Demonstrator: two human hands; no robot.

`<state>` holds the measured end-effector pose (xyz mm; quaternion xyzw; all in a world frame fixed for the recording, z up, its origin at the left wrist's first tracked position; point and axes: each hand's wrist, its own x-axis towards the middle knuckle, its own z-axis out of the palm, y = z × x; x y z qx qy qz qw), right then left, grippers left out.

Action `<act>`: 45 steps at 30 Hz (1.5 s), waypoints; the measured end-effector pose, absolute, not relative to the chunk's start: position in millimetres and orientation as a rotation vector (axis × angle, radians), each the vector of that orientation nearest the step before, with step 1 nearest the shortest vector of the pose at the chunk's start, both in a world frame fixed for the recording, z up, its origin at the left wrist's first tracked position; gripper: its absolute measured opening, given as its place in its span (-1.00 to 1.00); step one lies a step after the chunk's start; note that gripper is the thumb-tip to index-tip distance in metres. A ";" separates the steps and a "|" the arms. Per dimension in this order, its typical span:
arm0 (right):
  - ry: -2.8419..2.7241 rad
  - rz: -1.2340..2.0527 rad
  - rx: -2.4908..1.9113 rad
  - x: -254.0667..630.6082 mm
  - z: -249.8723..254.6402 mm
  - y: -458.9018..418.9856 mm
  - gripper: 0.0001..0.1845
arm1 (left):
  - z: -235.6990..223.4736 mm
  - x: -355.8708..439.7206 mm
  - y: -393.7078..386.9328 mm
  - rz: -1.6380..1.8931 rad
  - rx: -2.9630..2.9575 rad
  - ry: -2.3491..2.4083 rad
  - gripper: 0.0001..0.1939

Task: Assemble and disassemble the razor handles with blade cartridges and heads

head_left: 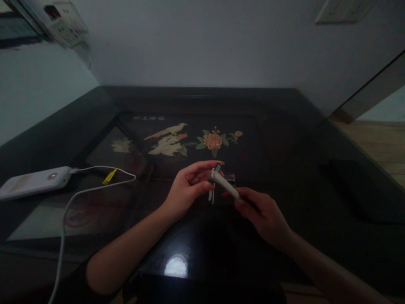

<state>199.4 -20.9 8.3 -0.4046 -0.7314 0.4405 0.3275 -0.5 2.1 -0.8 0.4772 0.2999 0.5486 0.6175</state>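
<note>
A white, slightly curved, bar-like piece [226, 185] is held between my two hands above the dark tabletop. At its far end is a narrow green part [218, 167]; the dim light does not show what kind of thing it is. My left hand [191, 181] pinches around this far end, its thumb and fingers closed. My right hand [262, 211] grips the near end between thumb and fingers. A small thin white strip [211, 195] shows just below the left thumb. Beside the bar, a small clear, shiny piece [232, 179] is partly hidden.
On the left lies a white power bank [36, 182] with a white cable [65, 215] carrying a yellow tag [109, 176]. The glossy table [284, 139] has a bird-and-flower picture. A dark flat object [363, 190] is at right. Wall sockets [344, 10] are behind.
</note>
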 end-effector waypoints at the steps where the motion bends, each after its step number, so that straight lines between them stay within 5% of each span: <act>1: -1.935 1.143 -1.050 199.7 8.0 -20.7 -0.71 | -1.0 -0.4 1.7 1.253 1.097 0.691 -0.55; 45: -1.969 1.205 -0.942 203.2 3.7 -17.6 -0.72 | 1.1 1.0 0.6 1.249 1.118 0.622 -0.60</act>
